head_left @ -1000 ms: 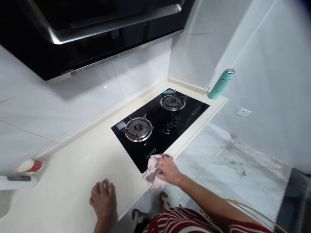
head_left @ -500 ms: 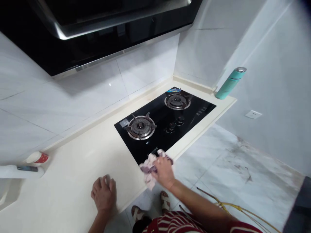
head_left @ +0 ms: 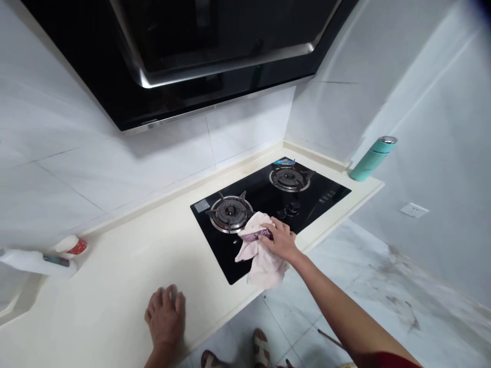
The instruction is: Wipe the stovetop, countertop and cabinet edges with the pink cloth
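Note:
My right hand (head_left: 282, 239) grips a pale pink cloth (head_left: 265, 263) with a purple printed band. The cloth lies bunched on the front of the black glass gas stove (head_left: 224, 255), just right of the near burner (head_left: 230, 213), and its lower end drapes over the counter edge. One stove knob (head_left: 293, 208) shows beyond my fingers; the other is partly covered. My left hand (head_left: 165, 314) rests on the cream countertop (head_left: 126, 266) left of the stove, fingers bent and slightly apart, holding nothing.
Behind stands the far burner (head_left: 289, 179). A turquoise thermos (head_left: 372, 159) sits at the counter's right end. On the left lie a red-and-white paper cup (head_left: 72, 245) and a white bottle (head_left: 34, 263). A black range hood (head_left: 215, 87) overhangs the stove.
My right hand has moved with the cloth from the stove's front left corner rightward and farther in, and the cloth has spread out. My left hand stays on the counter. The view has tilted upward.

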{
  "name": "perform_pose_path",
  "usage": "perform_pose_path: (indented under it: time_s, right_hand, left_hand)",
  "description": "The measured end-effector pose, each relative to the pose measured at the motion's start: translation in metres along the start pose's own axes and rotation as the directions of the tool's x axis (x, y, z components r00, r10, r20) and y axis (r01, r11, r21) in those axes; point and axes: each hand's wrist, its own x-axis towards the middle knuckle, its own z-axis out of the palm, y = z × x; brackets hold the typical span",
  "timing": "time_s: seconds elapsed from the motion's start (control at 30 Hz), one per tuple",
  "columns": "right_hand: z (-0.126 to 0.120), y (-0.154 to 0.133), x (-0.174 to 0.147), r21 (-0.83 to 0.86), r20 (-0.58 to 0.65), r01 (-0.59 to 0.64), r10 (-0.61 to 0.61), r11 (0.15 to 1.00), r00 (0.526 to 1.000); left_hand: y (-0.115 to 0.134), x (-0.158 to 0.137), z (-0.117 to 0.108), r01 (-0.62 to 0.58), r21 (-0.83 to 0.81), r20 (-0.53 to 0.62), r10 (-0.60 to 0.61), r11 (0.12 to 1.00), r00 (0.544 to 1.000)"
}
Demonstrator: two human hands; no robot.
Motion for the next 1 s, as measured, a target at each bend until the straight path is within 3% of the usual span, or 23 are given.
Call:
perform_pose_path:
  time_s: [0.1, 0.17, 0.27, 0.33, 0.43, 0.5, 0.53, 0.6, 0.67, 0.8, 0.87, 0.93, 1.0]
  right_hand:
    - [0.016, -0.006, 0.018, -0.221, 0.071, -0.158, 0.178, 0.962, 0.982]
    - [0.032, -0.024, 0.012, -0.272, 0.060, -0.114, 0.135, 0.955, 0.989]
    - [0.052, -0.053, -0.018, -0.262, 0.074, 0.060, -0.042, 0.963, 0.996]
    - [0.065, -0.065, -0.050, -0.176, 0.148, 0.232, -0.207, 0.957, 0.967]
    - [0.082, -0.066, -0.103, 0.084, 0.247, 0.466, -0.472, 0.881, 0.846]
    - [0.086, -0.055, -0.129, 0.277, 0.242, 0.506, -0.569, 0.817, 0.786]
    - [0.083, -0.046, -0.136, 0.356, 0.221, 0.481, -0.573, 0.801, 0.789]
    - [0.063, -0.019, -0.135, 0.452, 0.142, 0.377, -0.482, 0.809, 0.865]
    - [0.027, 0.017, -0.111, 0.458, 0.015, 0.270, -0.311, 0.847, 0.950]
    - [-0.055, 0.090, -0.029, 0.216, -0.215, 0.248, -0.202, 0.944, 0.955]
    - [-0.080, 0.111, 0.004, 0.049, -0.253, 0.073, -0.058, 0.996, 0.966]
    - [-0.085, 0.117, 0.018, -0.043, -0.270, -0.072, 0.058, 0.996, 0.961]
    - [-0.072, 0.109, 0.012, -0.072, -0.263, -0.114, 0.092, 0.991, 0.960]
  left_hand:
    - [-0.002, 0.001, 0.002, 0.006, 0.018, 0.002, -0.006, 1.000, 1.000]
    - [-0.002, 0.003, 0.004, 0.010, 0.031, 0.009, -0.010, 0.999, 1.000]
    - [-0.003, 0.004, 0.005, 0.010, 0.037, 0.010, -0.010, 0.999, 1.000]
    - [-0.002, 0.005, 0.005, 0.011, 0.033, 0.006, -0.011, 0.999, 1.000]
    - [-0.003, 0.004, 0.004, 0.017, 0.012, 0.016, -0.017, 1.000, 1.000]
    - [-0.004, 0.004, 0.005, 0.022, 0.000, 0.032, -0.022, 1.000, 0.999]
    - [-0.005, 0.004, 0.005, 0.024, -0.002, 0.037, -0.024, 1.000, 0.999]
    - [-0.006, 0.004, 0.005, 0.025, -0.003, 0.042, -0.025, 1.000, 0.999]
    - [-0.006, 0.003, 0.006, 0.012, -0.003, 0.038, -0.012, 1.000, 0.999]
    - [-0.004, 0.003, 0.006, 0.000, 0.001, 0.024, 0.000, 1.000, 1.000]
    - [-0.004, 0.003, 0.006, 0.003, 0.005, 0.019, -0.004, 1.000, 1.000]
    - [-0.005, 0.003, 0.007, 0.004, 0.008, 0.022, -0.004, 1.000, 1.000]
    - [-0.005, 0.004, 0.008, 0.008, 0.007, 0.032, -0.009, 1.000, 0.999]
